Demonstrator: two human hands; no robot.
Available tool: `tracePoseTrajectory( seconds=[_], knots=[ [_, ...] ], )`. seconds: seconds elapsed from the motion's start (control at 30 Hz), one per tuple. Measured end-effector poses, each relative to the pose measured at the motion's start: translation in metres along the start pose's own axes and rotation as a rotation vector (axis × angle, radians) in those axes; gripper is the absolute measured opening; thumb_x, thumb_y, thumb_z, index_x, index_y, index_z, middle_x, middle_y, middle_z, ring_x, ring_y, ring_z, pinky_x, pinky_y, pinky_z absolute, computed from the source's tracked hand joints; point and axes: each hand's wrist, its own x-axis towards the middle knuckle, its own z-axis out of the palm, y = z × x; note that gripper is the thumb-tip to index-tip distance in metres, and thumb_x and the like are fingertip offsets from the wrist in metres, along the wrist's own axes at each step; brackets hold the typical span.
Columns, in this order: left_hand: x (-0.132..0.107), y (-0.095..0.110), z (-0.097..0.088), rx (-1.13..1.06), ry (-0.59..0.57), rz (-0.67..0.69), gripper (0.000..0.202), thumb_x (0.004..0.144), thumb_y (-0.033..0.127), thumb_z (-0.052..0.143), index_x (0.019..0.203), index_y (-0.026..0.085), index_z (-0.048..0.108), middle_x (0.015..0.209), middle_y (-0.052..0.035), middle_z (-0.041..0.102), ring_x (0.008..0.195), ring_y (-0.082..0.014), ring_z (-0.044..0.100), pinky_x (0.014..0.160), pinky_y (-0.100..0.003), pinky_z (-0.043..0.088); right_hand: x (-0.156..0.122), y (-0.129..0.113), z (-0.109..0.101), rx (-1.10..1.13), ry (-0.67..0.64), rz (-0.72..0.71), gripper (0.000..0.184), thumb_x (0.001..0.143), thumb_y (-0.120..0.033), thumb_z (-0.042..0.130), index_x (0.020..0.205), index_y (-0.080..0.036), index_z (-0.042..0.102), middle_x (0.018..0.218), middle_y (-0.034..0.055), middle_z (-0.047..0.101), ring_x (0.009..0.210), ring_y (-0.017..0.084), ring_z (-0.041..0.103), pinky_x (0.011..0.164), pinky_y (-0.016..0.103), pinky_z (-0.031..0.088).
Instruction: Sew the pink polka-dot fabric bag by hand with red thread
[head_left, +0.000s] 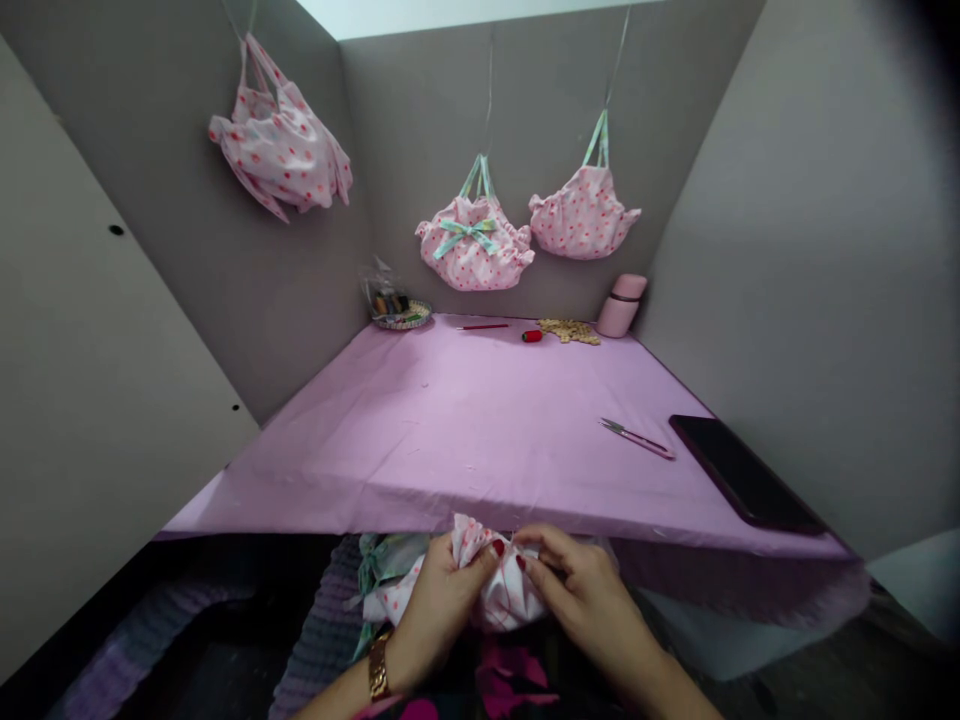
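Observation:
Below the table's front edge, my left hand [442,590] is closed on a bunched piece of white and pink fabric with red dots [510,595], its thumb pressed on top. My right hand [574,580] is at the right side of the same fabric, thumb and forefinger pinched close to it. Whatever lies between those fingertips is too small to make out. A thin reddish line, perhaps thread, runs over the fabric's pale side. More dotted fabric and green ties [371,560] lie left of my left hand.
On the pink-covered table [450,430] lie thread snips [637,438], a dark tablet [742,470], a red thread spool [532,337], a red pencil-like stick [484,327], a pink flask [622,305] and a small basket [409,317]. Dotted garments [476,245] hang before grey partitions.

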Motion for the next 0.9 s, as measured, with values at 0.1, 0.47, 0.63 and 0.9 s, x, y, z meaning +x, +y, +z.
tracePoseTrajectory(
  seconds=[0.1,0.47,0.63,0.9],
  knots=[
    [0.001,0.001,0.0,0.045,-0.015,0.022,0.015,0.07,0.026,0.056,0.07,0.011,0.055,0.065,-0.0024,0.053,0.059,-0.0118,0.045,0.057,-0.023,0.038,0.0,0.004,0.001,0.065,-0.04,0.048,0.029,0.081,-0.019,0.046,0.109,-0.015,0.053,0.065,0.0006,0.062,0.056,0.015,0.055,0.05,0.021,0.04],
    [0.005,-0.007,-0.003,0.139,0.013,0.055,0.015,0.07,0.027,0.055,0.066,0.013,0.051,0.062,-0.0001,0.048,0.057,-0.0107,0.042,0.054,-0.022,0.035,0.002,-0.001,-0.002,0.159,-0.024,0.033,0.021,0.08,-0.014,0.046,0.089,-0.017,0.064,0.073,0.0005,0.064,0.065,0.014,0.057,0.057,0.02,0.041],
    [0.006,-0.011,-0.004,0.165,0.015,0.047,0.018,0.071,0.031,0.055,0.068,0.013,0.051,0.062,-0.0008,0.048,0.057,-0.0116,0.043,0.054,-0.022,0.035,0.001,0.002,0.001,0.12,-0.012,0.025,0.021,0.08,-0.015,0.045,0.089,-0.017,0.064,0.071,0.0003,0.064,0.063,0.014,0.057,0.056,0.021,0.04],
    [0.004,-0.005,-0.004,0.172,-0.017,0.053,0.021,0.07,0.033,0.055,0.065,0.013,0.05,0.06,0.0004,0.045,0.056,-0.0108,0.04,0.053,-0.022,0.034,0.001,0.001,0.004,0.04,0.008,0.014,0.02,0.082,-0.019,0.045,0.087,-0.016,0.063,0.064,-0.0004,0.06,0.057,0.014,0.054,0.052,0.02,0.038]
  ],
)
